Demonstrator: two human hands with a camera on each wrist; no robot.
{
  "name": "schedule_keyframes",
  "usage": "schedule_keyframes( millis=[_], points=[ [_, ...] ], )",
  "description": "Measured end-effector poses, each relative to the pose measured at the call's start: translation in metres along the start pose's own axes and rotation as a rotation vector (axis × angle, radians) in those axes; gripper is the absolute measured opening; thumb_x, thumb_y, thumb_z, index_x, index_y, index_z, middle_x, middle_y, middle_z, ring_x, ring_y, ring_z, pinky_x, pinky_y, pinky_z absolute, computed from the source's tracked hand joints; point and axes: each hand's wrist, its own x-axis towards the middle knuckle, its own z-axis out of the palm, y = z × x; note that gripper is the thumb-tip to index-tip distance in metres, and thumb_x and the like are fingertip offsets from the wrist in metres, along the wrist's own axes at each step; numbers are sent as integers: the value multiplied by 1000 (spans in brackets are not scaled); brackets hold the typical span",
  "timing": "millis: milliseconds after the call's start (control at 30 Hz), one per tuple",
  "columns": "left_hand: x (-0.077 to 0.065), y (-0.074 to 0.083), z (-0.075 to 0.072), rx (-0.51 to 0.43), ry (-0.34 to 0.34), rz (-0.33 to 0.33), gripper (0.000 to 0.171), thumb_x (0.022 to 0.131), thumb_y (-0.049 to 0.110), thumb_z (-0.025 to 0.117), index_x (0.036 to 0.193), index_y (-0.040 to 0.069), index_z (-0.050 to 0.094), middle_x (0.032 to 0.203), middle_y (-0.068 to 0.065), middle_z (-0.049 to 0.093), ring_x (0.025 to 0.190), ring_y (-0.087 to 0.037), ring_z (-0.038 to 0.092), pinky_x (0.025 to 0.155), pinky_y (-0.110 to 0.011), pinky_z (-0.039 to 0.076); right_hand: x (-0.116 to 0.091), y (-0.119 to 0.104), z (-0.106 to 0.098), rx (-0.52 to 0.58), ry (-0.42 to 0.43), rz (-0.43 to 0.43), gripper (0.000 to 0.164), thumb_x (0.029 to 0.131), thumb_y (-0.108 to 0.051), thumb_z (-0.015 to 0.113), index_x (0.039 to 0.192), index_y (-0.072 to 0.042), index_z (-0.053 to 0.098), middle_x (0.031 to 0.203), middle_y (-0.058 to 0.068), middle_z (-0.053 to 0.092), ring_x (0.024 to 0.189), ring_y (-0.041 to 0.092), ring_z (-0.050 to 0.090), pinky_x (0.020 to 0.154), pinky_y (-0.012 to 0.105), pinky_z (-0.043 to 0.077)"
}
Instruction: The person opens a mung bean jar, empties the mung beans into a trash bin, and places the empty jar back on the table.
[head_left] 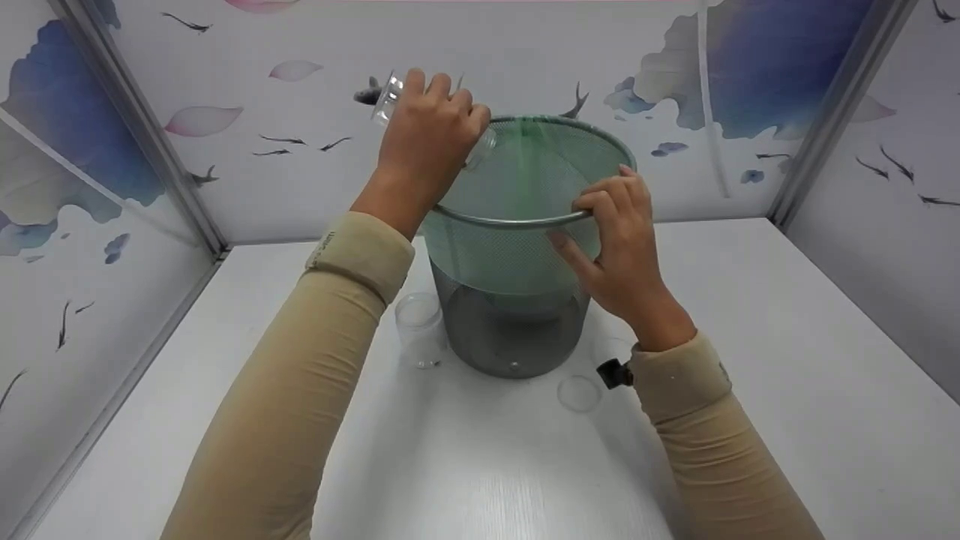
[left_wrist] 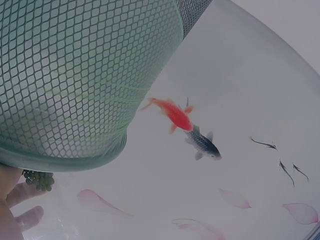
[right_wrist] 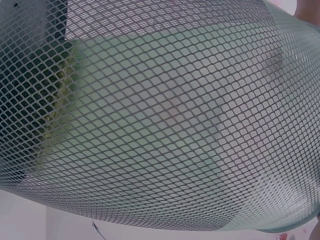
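Note:
A grey mesh wastebasket (head_left: pixel 517 330) stands upright on the table with a translucent green bag (head_left: pixel 495 262) lining its upper part and folded over the rim. My left hand (head_left: pixel 431 135) grips a clear plastic jar (head_left: pixel 386 101), tilted with its mouth over the basket's left rim. In the left wrist view, a clump of small dark green round grains (left_wrist: pixel 38 180) shows between the rim and the fingers (left_wrist: pixel 30 217). My right hand (head_left: pixel 619 240) holds the basket's right front rim, fingers over the top and thumb outside. Mesh fills the right wrist view.
A second clear jar (head_left: pixel 420 330) stands at the basket's left foot. A clear round lid (head_left: pixel 579 394) lies on the table at the front right, with another faint clear disc near the right wrist. Printed wall panels (head_left: pixel 510 45) enclose the back and sides.

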Motion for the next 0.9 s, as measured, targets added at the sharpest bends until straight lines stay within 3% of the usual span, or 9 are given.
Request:
schedule_keyframes(
  millis=[400,633,900],
  points=[
    [1,1,0,36,-16,19,16,93,0,61,106,8,64,98,-10,68,94,-29,58,89,-47,44,0,0,0,3,-3,-2,40,97,-42,60,96,-2,55,97,12,54,99,30,46,115,53,19],
    [1,1,1,59,2,33,12,96,-1,56,99,9,63,91,-9,65,89,-29,57,87,-46,43,0,0,0,1,-4,-2,40,97,-41,60,96,-1,55,97,13,54,100,30,47,115,53,19],
    [1,2,1,95,1,58,14,96,-1,55,101,10,63,91,-9,64,90,-29,57,90,-47,43,0,1,0,-2,-8,-9,40,98,-40,58,97,-1,54,97,13,53,100,31,46,115,53,19]
  ],
)
